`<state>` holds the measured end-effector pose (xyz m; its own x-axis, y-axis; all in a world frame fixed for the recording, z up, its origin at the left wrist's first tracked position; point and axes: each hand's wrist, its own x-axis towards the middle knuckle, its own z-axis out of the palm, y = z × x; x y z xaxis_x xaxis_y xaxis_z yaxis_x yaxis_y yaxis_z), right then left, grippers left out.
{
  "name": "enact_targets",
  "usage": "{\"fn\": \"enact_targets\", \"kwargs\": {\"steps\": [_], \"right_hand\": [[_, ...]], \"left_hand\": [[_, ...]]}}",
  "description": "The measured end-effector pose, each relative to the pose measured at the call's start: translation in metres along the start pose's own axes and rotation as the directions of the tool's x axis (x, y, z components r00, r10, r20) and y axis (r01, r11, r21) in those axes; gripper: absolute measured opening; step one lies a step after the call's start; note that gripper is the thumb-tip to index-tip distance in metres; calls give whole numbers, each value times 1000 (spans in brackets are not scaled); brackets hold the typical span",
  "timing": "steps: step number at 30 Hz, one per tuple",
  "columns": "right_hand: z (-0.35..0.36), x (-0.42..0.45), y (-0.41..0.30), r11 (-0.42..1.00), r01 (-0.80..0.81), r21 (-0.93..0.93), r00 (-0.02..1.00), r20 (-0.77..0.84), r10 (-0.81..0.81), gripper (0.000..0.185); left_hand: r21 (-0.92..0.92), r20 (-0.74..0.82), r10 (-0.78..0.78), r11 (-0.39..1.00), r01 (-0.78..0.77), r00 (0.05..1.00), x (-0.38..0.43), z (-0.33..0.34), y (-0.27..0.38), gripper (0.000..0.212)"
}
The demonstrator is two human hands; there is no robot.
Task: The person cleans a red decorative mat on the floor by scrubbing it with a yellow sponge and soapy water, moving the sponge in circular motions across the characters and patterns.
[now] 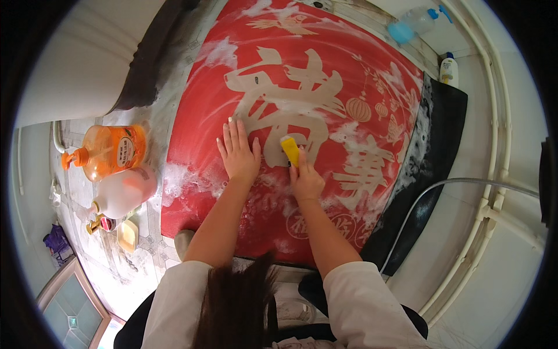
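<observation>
A large red floor mat (pixel 205 126) with a beige printed design of a deer's head, lanterns and characters lies before me, streaked with white suds (pixel 176 181). My left hand (pixel 239 150) presses flat on it, palm down, fingers slightly spread, and holds nothing. In my right hand (pixel 308 181) is a small yellow scrubbing tool (pixel 290 151), its far end against the beige lettering near the mat's middle. The tool's underside is hidden, so I cannot tell if it has bristles. Along the right side, the mat is turned over to show its soapy black backing (pixel 429 139).
At left are an orange pump bottle (pixel 114 150), a translucent white bottle (pixel 126 192), a gold-capped bottle (pixel 107 223) and a soap dish (pixel 127 235). A metal hose (pixel 407 224) crosses the backing. Wall pipes (pixel 492 131) and a blue spray bottle (pixel 407 28) stand right.
</observation>
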<state>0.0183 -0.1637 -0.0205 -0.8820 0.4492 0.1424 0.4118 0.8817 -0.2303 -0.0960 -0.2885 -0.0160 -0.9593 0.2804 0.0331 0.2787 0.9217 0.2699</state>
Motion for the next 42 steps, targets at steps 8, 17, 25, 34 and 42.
{"fn": "enact_targets", "kwargs": {"steps": [8,17,25,34,42], "right_hand": [[0,2,5,1000,9,6,999,-31,-8,51],[-26,25,7,979,-118,169,968,238,75,50],[-34,163,46,984,-170,-56,920,349,179,48],[-26,183,42,992,-38,-119,907,413,84,51],[-39,257,126,952,-280,-123,925,231,302,50]], "left_hand": [[90,79,7,996,-14,997,4,10,9,58],[117,122,-22,993,8,992,5,6,8,59],[116,128,-22,993,7,991,8,1,10,60],[133,151,-23,991,3,988,6,1,7,62],[89,117,5,996,-16,993,12,3,20,62]]}}
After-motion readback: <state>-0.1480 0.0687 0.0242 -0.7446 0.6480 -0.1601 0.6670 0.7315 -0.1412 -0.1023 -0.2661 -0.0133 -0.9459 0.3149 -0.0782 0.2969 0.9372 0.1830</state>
